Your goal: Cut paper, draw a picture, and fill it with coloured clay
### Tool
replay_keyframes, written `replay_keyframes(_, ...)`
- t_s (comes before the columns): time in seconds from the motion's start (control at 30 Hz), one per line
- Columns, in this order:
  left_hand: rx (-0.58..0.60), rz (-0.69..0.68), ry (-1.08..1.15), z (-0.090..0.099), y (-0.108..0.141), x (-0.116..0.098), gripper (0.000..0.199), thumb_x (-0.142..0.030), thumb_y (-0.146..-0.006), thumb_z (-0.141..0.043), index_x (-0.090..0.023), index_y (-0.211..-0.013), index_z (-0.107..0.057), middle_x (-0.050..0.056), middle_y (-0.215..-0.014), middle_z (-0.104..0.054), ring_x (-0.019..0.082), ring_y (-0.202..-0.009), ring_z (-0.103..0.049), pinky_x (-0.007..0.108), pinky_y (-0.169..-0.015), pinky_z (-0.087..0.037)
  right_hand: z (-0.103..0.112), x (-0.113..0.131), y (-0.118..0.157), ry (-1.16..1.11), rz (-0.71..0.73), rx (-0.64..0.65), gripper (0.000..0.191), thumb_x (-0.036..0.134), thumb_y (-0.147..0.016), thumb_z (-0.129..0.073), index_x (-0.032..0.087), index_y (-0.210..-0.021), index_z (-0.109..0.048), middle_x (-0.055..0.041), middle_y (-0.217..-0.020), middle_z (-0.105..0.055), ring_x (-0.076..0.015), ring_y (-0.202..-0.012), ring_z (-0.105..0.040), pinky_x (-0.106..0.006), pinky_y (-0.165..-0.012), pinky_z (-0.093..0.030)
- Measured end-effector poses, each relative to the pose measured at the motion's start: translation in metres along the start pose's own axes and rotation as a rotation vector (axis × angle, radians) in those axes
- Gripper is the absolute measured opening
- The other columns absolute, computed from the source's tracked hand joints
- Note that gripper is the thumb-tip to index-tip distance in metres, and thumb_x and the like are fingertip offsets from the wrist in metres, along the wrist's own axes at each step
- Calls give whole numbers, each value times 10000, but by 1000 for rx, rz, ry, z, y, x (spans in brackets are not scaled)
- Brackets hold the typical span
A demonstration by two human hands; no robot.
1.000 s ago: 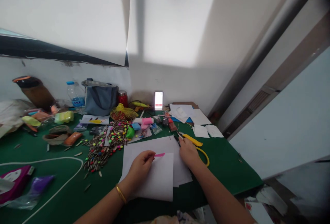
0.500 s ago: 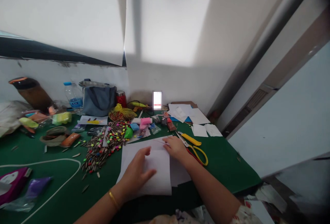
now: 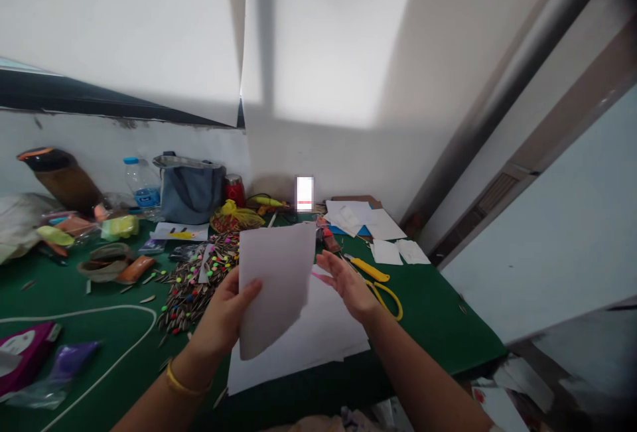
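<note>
wall: pale, bright patch of light; dark gap at left.
table: green, its left side cut off.
left hand: grip clamped on the white sheet, thumb in front, other fingers mostly hidden.
white sheet: upright above the flat papers, covering part of the seed-like pile.
right hand: fingers extended by the pink strip; cannot tell whether grip is apart or together.
scissors: yellow handles visible, blades hidden.
screen: blurred.
</note>
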State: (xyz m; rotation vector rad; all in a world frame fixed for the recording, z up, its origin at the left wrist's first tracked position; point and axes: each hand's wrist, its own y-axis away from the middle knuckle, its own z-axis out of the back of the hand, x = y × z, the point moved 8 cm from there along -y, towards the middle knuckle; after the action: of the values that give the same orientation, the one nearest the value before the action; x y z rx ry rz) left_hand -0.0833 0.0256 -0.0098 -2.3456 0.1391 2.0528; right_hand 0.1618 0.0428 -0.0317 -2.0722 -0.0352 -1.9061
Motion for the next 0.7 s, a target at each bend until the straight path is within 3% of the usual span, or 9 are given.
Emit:
replay_keyframes(0.13, 10, 138, 270, -16, -5, 12, 675, -430, -727, -743, -205, -1317, -502, 114, -1052, -724, 280, -812, -711, 380, -686, -594, -33, 20, -2, -75, -85, 139, 689, 716, -808, -545, 230, -1297, -546, -107, -1253, -627, -279, -1149, -582, -428, -957, -460)
replay_keyframes(0.23, -19, 138, 325, -19, -7, 25, 698, -389, -711, -772, -206, -1325, -493, 117, -1074, -720, 280, -852, -710, 377, -721, -594, -43, 13, -7, -148, -165, 93, 583, 557, -726, -744, 201, -1167, -607, -75, -1110, -687, -261, -1017, -633, -403, -902, -485)
replay_keyframes(0.4, -6, 132, 368, -16, -6, 40, 627, -365, -710, -796, -200, -1262, -548, 118, -1128, -711, 286, -939, -697, 348, -767, -575, -43, -24, -8, -161, -320, -63, 499, 393, -655, -810, 180, -1066, -624, -56, -947, -727, -253, -867, -668, -365, -789, -509)
replay_keyframes(0.57, 65, 185, 355, -13, -1, 53, 512, -336, -741, -776, -178, -1198, -607, 130, -1146, -703, 277, -942, -693, 308, -736, -556, -38, -36, -8, -76, -319, -76, 441, 400, -677, -771, 168, -1031, -645, -59, -943, -725, -252, -847, -657, -339, -755, -493)
replay_keyframes(0.7, 25, 211, 318, -8, -1, 60, 490, -334, -721, -790, -161, -1150, -628, 130, -1093, -719, 255, -866, -698, 318, -726, -553, -32, -43, -8, 14, -313, -99, 397, 411, -695, -739, 159, -989, -651, -63, -914, -719, -252, -830, -647, -335, -727, -487)
